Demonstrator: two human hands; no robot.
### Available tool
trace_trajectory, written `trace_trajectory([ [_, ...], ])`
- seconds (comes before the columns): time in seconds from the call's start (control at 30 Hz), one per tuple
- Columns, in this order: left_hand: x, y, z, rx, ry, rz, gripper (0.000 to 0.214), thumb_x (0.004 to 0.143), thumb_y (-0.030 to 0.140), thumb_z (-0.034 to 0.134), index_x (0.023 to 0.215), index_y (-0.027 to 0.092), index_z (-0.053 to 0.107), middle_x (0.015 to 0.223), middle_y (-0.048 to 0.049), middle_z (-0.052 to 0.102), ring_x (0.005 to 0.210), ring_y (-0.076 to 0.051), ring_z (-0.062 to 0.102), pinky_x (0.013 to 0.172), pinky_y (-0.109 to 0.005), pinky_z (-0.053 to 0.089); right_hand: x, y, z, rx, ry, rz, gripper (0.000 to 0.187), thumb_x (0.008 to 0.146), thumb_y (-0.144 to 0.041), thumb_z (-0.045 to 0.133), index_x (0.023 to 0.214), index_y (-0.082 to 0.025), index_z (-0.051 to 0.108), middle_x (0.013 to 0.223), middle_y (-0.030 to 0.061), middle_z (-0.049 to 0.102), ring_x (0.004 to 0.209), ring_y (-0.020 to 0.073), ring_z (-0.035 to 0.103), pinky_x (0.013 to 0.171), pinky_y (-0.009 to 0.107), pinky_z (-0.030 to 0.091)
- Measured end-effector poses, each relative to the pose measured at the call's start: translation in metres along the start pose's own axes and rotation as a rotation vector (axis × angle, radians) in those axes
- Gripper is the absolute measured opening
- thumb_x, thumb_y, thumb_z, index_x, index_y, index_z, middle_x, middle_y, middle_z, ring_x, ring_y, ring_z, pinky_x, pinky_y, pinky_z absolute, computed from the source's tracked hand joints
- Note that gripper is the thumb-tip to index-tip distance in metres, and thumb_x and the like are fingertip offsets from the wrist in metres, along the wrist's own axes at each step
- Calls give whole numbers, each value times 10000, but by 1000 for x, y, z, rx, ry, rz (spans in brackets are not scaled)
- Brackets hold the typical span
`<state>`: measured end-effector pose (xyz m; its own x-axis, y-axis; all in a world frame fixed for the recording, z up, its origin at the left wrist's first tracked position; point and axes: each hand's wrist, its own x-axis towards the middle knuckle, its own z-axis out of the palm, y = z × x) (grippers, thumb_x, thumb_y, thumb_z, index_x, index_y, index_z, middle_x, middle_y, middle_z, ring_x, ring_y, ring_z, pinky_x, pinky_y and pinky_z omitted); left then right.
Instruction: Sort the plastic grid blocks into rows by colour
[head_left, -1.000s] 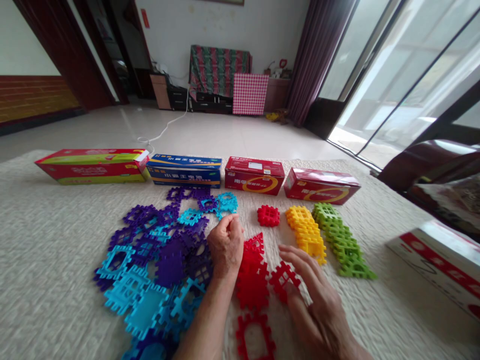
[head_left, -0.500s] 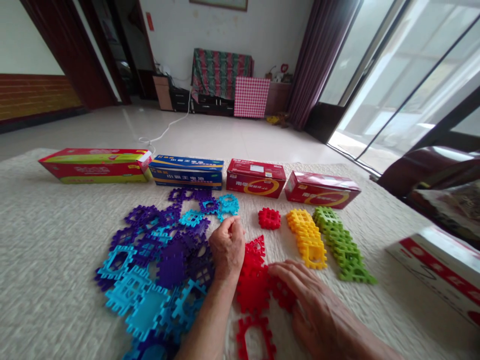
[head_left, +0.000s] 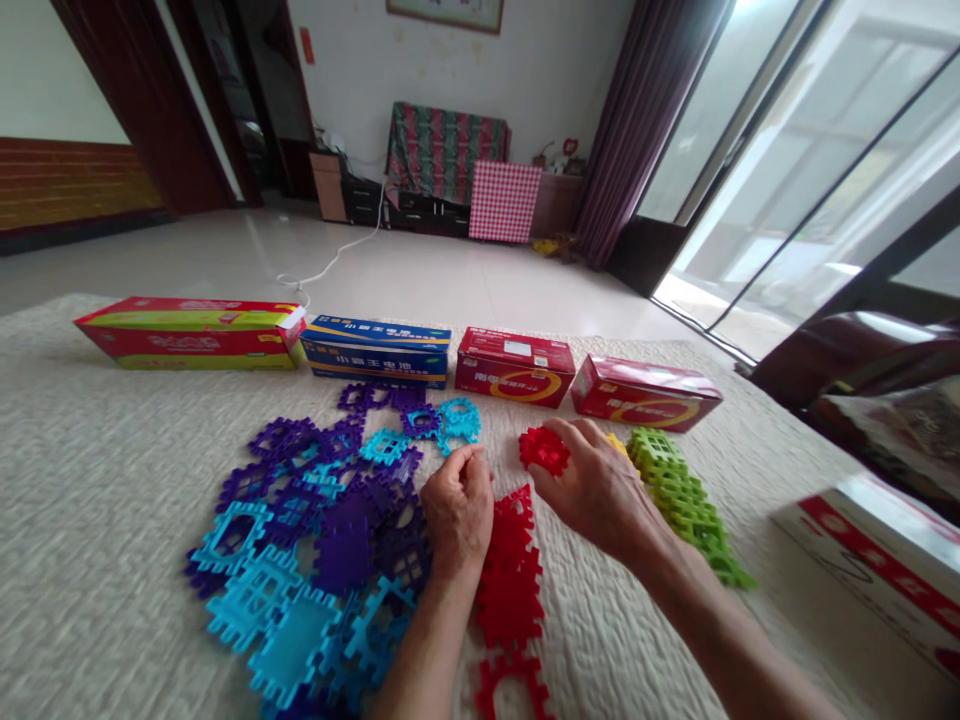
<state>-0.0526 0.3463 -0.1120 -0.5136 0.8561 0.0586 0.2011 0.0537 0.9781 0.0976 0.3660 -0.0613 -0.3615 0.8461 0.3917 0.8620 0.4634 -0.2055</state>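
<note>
My right hand has its thumb and fingers round a red toothed plastic building piece beside the yellow pieces, which it mostly covers. My left hand is curled into a loose fist, no piece showing in it. It rests between the purple pieces and a row of overlapping red building pieces. Light-blue pieces lie mixed with the purple ones at the left. To the right of my right hand runs an overlapping row of green pieces.
Along the far side stand a red-and-green box, a blue box and two red boxes, one at the middle and one farther right. A white-and-red box lies at the right. Everything sits on a beige textured cover.
My right hand has moved forward from beside the red row to the separate red spot near the yellow pieces, carrying a red piece. My left hand has stayed nearly in place.
</note>
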Motion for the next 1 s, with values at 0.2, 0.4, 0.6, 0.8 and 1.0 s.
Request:
trace_trajectory([
  [0.2,0,-2,0,18,9,24,284,813,330,493,891,197,732,692,-43,723,667,-185,670,623,-266,491,20,-6,18,-184,-52,203,266,856,-367,514,1008,-160,585,926,88,569,751,193,589,637,292,412],
  [0.4,0,-3,1,6,9,17,287,820,328,485,895,202,732,692,-34,723,622,-173,664,622,-270,499,27,-6,17,-254,-99,319,307,865,-420,497,939,-143,607,912,118,556,700,213,587,588,315,391],
  [0.6,0,0,1,-15,-2,-6,268,823,321,485,854,198,721,675,-30,711,630,-166,664,613,-255,491,15,-10,-3,-145,6,218,297,889,-403,479,1005,-159,600,950,104,560,792,217,581,701,345,441],
  [0.8,0,-2,1,-12,-19,-9,273,828,343,486,857,201,718,668,-27,705,589,-152,656,557,-229,473,-30,-21,-6,216,-80,87,142,891,-267,482,950,-194,589,835,37,583,690,150,573,643,299,470],
  [1.0,0,-1,1,-7,-18,-21,268,829,328,488,859,199,721,664,-27,701,586,-145,653,569,-231,480,-68,-46,0,300,-216,27,502,708,-228,667,1183,-237,505,1159,96,550,990,249,589,811,419,534],
])
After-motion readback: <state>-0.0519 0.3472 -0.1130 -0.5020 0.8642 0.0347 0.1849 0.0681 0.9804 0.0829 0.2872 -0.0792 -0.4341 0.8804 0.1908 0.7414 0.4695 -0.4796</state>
